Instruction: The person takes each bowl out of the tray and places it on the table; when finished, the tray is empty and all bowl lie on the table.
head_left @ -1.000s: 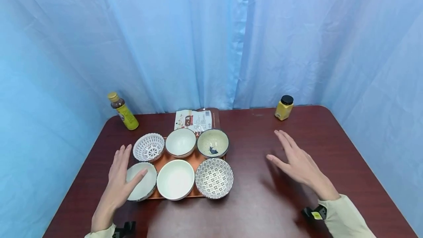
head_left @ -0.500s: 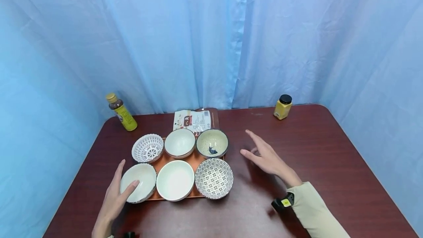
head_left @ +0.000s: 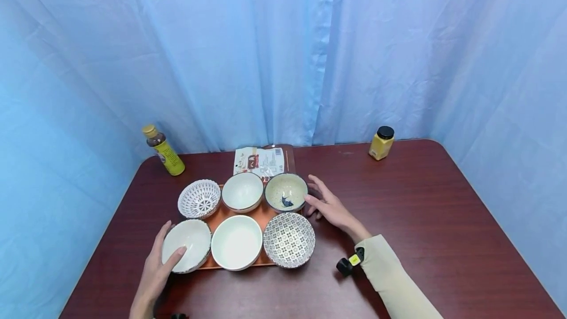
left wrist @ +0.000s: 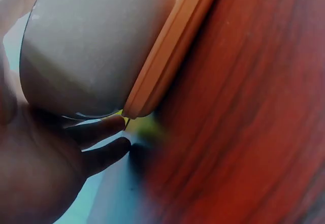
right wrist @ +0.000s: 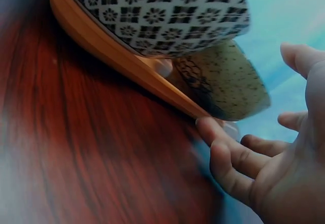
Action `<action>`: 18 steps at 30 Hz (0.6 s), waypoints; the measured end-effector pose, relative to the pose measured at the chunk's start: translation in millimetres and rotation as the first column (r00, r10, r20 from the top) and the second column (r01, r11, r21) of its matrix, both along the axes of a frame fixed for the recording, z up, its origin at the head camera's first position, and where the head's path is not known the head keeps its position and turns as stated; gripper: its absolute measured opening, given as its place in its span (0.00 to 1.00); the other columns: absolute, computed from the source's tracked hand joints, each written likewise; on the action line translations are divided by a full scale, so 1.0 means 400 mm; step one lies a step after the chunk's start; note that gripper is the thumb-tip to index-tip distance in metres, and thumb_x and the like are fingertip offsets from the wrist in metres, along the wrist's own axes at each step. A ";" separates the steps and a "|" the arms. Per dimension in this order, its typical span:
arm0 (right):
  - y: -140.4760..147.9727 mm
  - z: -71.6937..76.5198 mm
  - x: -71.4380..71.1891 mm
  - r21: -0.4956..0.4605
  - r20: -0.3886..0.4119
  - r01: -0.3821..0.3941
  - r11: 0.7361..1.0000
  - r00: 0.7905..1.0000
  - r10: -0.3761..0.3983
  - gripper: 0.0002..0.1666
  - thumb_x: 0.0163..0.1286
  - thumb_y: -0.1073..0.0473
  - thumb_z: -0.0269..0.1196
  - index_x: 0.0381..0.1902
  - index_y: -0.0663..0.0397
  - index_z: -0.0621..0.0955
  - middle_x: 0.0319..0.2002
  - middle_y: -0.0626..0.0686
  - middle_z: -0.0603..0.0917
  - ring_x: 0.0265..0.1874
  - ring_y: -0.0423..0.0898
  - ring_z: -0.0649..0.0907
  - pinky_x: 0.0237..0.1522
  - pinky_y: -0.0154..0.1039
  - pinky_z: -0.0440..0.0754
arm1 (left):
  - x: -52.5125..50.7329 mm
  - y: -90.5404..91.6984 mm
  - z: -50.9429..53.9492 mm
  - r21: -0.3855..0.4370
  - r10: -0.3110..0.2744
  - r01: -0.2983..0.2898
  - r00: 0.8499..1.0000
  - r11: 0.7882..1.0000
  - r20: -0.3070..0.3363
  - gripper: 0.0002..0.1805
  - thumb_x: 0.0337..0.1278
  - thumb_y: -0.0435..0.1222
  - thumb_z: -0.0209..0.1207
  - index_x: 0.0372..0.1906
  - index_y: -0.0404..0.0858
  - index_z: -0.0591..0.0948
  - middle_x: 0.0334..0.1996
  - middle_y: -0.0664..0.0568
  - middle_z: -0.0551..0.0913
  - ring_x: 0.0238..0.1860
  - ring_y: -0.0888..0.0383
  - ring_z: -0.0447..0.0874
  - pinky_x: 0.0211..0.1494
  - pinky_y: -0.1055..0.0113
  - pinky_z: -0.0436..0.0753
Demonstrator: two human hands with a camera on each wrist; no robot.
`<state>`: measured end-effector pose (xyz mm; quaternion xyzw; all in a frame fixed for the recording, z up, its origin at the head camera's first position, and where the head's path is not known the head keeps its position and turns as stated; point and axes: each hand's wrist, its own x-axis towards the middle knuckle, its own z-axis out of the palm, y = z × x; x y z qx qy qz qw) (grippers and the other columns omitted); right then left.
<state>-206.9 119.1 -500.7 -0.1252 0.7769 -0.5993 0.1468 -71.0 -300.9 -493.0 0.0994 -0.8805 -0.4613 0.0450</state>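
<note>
Six bowls stand on an orange tray (head_left: 261, 214). At the front-left white bowl (head_left: 188, 245), my left hand (head_left: 152, 270) has its thumb over the rim and its fingers along the outer side. The left wrist view shows that bowl (left wrist: 91, 46) above the tray's edge (left wrist: 160, 51), fingers extended beneath my left hand's palm (left wrist: 40, 158); firm contact is unclear. My right hand (head_left: 334, 209) is beside the beige fish bowl (head_left: 283, 188), fingers spread. In the right wrist view, a fingertip of my right hand (right wrist: 269, 168) is at the tray's edge (right wrist: 147, 79), near the patterned bowl (right wrist: 167, 16).
A yellow-green bottle (head_left: 168, 156) is at the back left and a black-lidded yellow jar (head_left: 381, 144) at the back right. A printed packet (head_left: 261, 161) lies behind the bowls. Blue curtains (head_left: 283, 53) hang behind the dark red table (head_left: 425, 220).
My right hand has moved left from over the table to the beige bowl and tray edge. My left hand has come down and toward the front beside the white bowl.
</note>
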 end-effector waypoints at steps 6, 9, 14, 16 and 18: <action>-0.027 -0.013 -0.013 -0.100 0.051 -0.030 0.995 0.998 0.035 0.42 0.79 0.50 0.52 0.82 0.47 0.47 0.79 0.63 0.53 0.28 0.46 0.82 0.29 0.38 0.79 | 0.013 -0.010 -0.013 0.072 -0.027 0.027 1.000 0.997 -0.006 0.44 0.65 0.42 0.60 0.80 0.45 0.53 0.78 0.41 0.55 0.65 0.83 0.52 0.58 0.91 0.52; -0.035 -0.020 -0.022 -0.136 0.053 -0.045 0.990 0.997 0.052 0.42 0.80 0.50 0.51 0.82 0.46 0.46 0.79 0.61 0.54 0.25 0.44 0.81 0.27 0.37 0.79 | 0.019 -0.019 -0.020 0.104 -0.038 0.038 0.999 0.994 0.007 0.44 0.64 0.40 0.61 0.81 0.48 0.52 0.79 0.44 0.54 0.63 0.86 0.50 0.59 0.89 0.52; -0.042 -0.033 -0.031 -0.185 0.049 -0.042 0.982 0.997 0.052 0.40 0.81 0.52 0.50 0.82 0.45 0.46 0.78 0.61 0.57 0.21 0.42 0.81 0.23 0.36 0.79 | 0.025 -0.032 -0.036 0.164 -0.066 0.073 0.997 0.984 -0.042 0.46 0.61 0.35 0.63 0.81 0.49 0.53 0.77 0.57 0.56 0.63 0.87 0.52 0.56 0.89 0.55; -0.044 -0.036 -0.032 -0.201 0.054 -0.042 0.979 0.997 0.054 0.40 0.81 0.53 0.50 0.82 0.45 0.46 0.77 0.63 0.57 0.20 0.41 0.81 0.22 0.36 0.79 | 0.026 -0.034 -0.042 0.184 -0.077 0.088 0.995 0.979 -0.065 0.47 0.59 0.33 0.63 0.81 0.48 0.53 0.74 0.67 0.57 0.63 0.86 0.54 0.56 0.89 0.56; -0.045 -0.039 -0.033 -0.213 0.063 -0.039 0.976 0.997 0.054 0.40 0.81 0.53 0.50 0.82 0.44 0.46 0.77 0.65 0.58 0.20 0.41 0.82 0.21 0.36 0.79 | 0.026 -0.034 -0.049 0.213 -0.089 0.106 0.992 0.971 -0.091 0.48 0.57 0.30 0.63 0.80 0.46 0.53 0.70 0.75 0.57 0.63 0.85 0.56 0.56 0.88 0.58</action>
